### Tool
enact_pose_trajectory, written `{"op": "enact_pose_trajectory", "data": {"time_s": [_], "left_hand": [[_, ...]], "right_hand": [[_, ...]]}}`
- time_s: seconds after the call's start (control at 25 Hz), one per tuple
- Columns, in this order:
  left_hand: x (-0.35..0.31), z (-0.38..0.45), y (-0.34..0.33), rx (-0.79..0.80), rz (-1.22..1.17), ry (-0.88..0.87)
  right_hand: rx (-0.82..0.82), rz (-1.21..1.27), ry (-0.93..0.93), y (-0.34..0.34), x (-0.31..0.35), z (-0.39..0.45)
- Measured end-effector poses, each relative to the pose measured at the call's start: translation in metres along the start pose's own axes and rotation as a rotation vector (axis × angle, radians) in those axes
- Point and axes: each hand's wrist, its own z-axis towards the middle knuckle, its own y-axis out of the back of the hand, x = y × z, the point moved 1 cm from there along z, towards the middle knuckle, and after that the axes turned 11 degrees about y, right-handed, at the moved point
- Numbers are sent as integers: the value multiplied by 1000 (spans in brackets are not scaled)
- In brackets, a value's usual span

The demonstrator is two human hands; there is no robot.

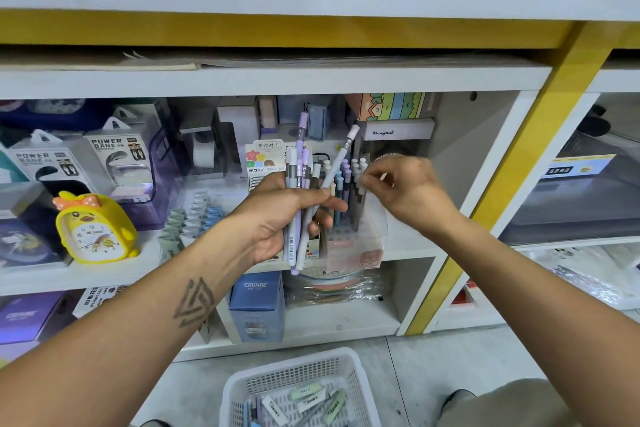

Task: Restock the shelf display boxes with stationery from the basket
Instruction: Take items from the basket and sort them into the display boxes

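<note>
2 hands are up at the middle shelf (408,250), right in front of the display box (349,236). Left hand (287,215) has its fingers curled round a bundle of pens (301,184) in lilac, grey and white, held upright and fanned a little, 1 white-capped pen leaning off to the right. Right hand (405,187) hovers at the top of the box, thumb and fingers pinched together at the white caps of the pens standing there; whether it actually grips 1 of them, I cannot tell, the fingertips blur into the caps. That box is clear plastic with a pink base, and it sits on the shelf just behind the left hand, with blue, purple and grey pens upright inside.

Down on the floor, between the forearms, sits the white basket (346,374), with erasers (308,392) in pale green and white sleeves lying flat in it beside some more pens. Off to the left on the same shelf stands a yellow duck clock (100,232), with power bank packs (117,156) behind it. Below the display box, a blue CRUHRE box (256,302) stands on the lower shelf.
</note>
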Motion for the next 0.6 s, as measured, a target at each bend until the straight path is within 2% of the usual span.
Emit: {"op": "enact_pose_trajectory", "data": {"time_s": [0.08, 0.16, 0.24, 0.36, 0.44, 0.52, 0.6], "left_hand": [[1, 0, -2, 28, -6, 5], [2, 0, -5, 45, -3, 16], [2, 0, -7, 43, 4, 29], [3, 1, -5, 12, -13, 57], [2, 2, -1, -23, 3, 84], [2, 2, 1, -33, 7, 103], [2, 2, 1, -16, -21, 120]], "right_hand": [[-145, 468, -163, 8, 8, 4], [-201, 878, -267, 15, 13, 6], [-204, 997, -260, 18, 17, 6], [-319, 922, -221, 24, 15, 9], [-382, 748, -195, 30, 8, 11], [-307, 498, -148, 29, 0, 11], [-145, 234, -88, 21, -6, 7]]}}
